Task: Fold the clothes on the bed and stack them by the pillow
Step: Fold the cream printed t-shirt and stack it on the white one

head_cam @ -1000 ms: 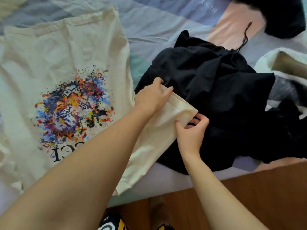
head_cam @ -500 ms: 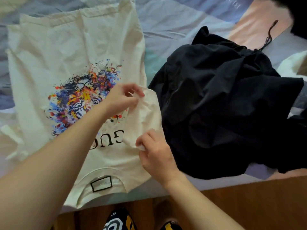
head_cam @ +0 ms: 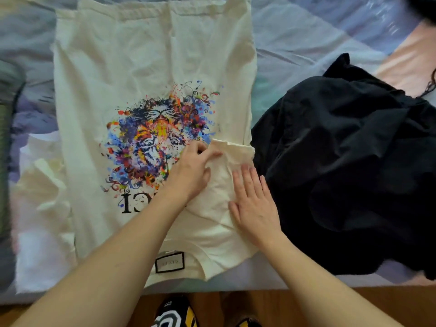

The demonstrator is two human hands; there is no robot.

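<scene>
The right hand (head_cam: 256, 208) presses flat, fingers straight, on the folded sleeve (head_cam: 226, 166) of the cream t-shirt (head_cam: 146, 62). The left hand (head_cam: 191, 171) holds the sleeve's edge in a curled grip. Black clothes (head_cam: 349, 161) lie beside it on the bed (head_cam: 306, 36).

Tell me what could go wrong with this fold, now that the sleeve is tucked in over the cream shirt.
1. The folded sleeve looks bunched under the left hand and the flat right hand; creases may get pressed in.
2. The black clothes lie right against the cream T-shirt, so the next fold might snag them.
3. The collar sits near the bed edge and might slip off.
</scene>
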